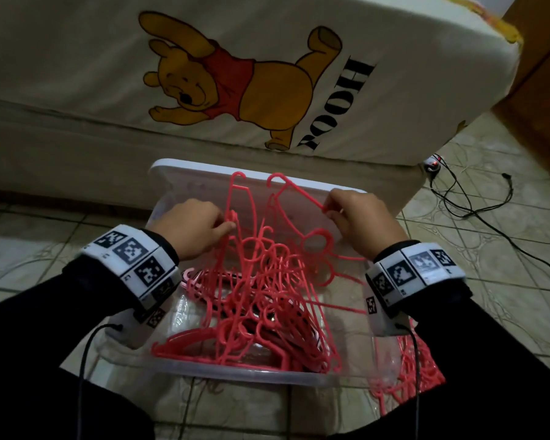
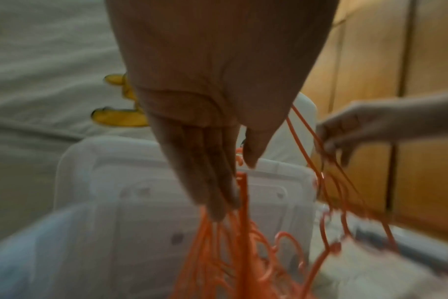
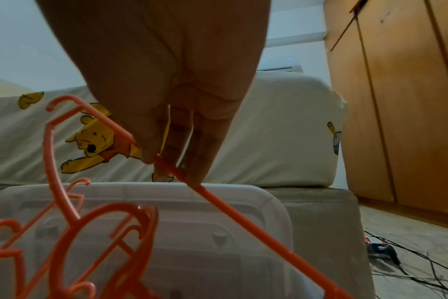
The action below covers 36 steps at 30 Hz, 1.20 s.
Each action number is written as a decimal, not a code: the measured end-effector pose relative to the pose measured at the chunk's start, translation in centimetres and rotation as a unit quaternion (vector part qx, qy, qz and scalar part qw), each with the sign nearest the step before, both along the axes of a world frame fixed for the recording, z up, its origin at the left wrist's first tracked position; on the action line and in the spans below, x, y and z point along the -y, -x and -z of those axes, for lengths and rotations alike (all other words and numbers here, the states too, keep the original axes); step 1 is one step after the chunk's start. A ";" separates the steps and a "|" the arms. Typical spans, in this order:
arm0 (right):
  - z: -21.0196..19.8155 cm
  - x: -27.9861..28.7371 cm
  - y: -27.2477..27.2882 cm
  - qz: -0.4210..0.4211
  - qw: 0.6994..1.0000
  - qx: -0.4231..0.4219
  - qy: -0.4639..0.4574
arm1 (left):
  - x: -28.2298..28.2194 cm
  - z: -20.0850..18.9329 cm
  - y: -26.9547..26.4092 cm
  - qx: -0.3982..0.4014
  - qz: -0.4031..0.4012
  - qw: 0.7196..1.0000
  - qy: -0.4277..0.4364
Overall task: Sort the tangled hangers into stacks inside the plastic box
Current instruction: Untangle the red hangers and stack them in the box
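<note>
Clear plastic box point(image 1: 204, 374) sits on the tiled floor, full of tangled pink hangers point(image 1: 267, 296), its white lid point(image 1: 185, 179) propped behind. From the head view, the left hand point(image 1: 191, 230) pinches one hanger in the clump and the right hand point(image 1: 359, 220) pinches the bar of another, lifted above the box. More hangers lie outside, right of the box. Left wrist view, blurred: fingers point(image 2: 212, 182) close on a hanger. Right wrist view: fingertips point(image 3: 192, 174) clamp the hanger bar point(image 3: 243, 214).

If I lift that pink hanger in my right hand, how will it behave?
Likely light and fairly stiff: the right hand holds the pink hanger by a pinch. It probably snags, since its hook sits among the tangled hangers.
</note>
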State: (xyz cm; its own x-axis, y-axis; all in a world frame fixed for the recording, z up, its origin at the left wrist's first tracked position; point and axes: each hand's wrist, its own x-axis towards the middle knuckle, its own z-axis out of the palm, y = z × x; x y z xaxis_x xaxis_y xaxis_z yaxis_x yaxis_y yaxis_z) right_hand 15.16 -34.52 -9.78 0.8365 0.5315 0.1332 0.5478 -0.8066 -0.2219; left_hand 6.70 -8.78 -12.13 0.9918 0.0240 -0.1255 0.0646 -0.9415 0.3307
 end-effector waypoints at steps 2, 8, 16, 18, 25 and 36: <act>0.0 -0.1 0.2 0.001 0.999 0.020 -0.029 | 0.1 -0.2 0.1 0.039 0.006 0.998 -0.057; -0.1 -0.7 0.3 0.009 0.993 0.012 -0.116 | 0.4 -0.4 0.3 0.129 -0.008 0.980 -0.154; -0.7 -1.2 0.1 0.060 0.933 -0.102 -0.339 | 1.5 -0.2 -0.3 0.126 -0.019 0.980 0.154; -0.7 -1.4 0.2 0.062 0.908 -0.141 -0.389 | 1.8 -0.1 -0.4 0.114 -0.039 0.967 0.223; -1.5 -2.0 1.0 0.064 0.823 -0.223 -0.519 | 2.5 0.0 -0.4 0.084 -0.032 0.936 0.340; 0.9 -4.1 2.4 0.072 0.870 -0.325 -0.362 | 3.2 -1.2 -0.7 0.149 -0.034 0.882 0.445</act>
State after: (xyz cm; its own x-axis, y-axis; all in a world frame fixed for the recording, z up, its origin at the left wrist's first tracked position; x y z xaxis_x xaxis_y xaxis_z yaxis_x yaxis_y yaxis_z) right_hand 12.71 -30.42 -10.69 0.9111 0.3886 -0.1372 0.0205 -0.3753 -0.9267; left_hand 7.39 -12.00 -10.93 0.9839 0.1081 0.1422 -0.1045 -0.2974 0.9490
